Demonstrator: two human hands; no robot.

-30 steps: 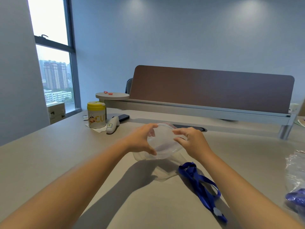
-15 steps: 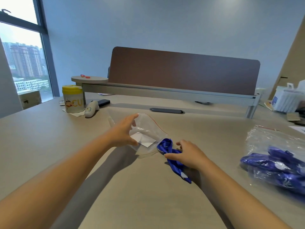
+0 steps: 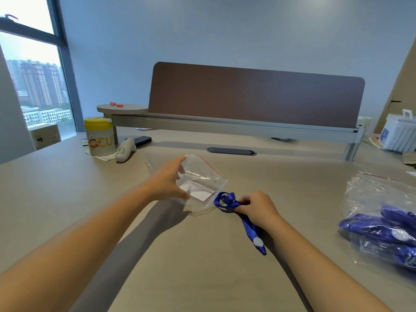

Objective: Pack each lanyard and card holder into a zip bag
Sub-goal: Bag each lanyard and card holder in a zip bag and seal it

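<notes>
Two hands are working over the desk (image 3: 202, 266), set a little apart from each other. The left hand (image 3: 167, 182) is gripping the open mouth of a clear zip bag (image 3: 202, 176), thumb low and fingers at the upper rim, holding it agape; a white card holder (image 3: 200, 192) is lying inside (its edges are showing through the plastic). The right hand (image 3: 256, 207) is curling its fingers round a bunched blue lanyard (image 3: 225, 200), whose looped end is sitting just beside the bag's mouth, touching or nearly touching its lower corner; I cannot tell which. The lanyard's tail is trailing back under the right wrist, ending in a white tab. Well off to the right of the right hand, a larger clear bag of blue lanyards (image 3: 382, 226) is lying on the desk. Beyond the left hand, a yellow-lidded canister (image 3: 99, 136) is standing beside a white handheld device (image 3: 125, 149), and a brown divider panel (image 3: 254, 95) is rising behind both hands.
</notes>
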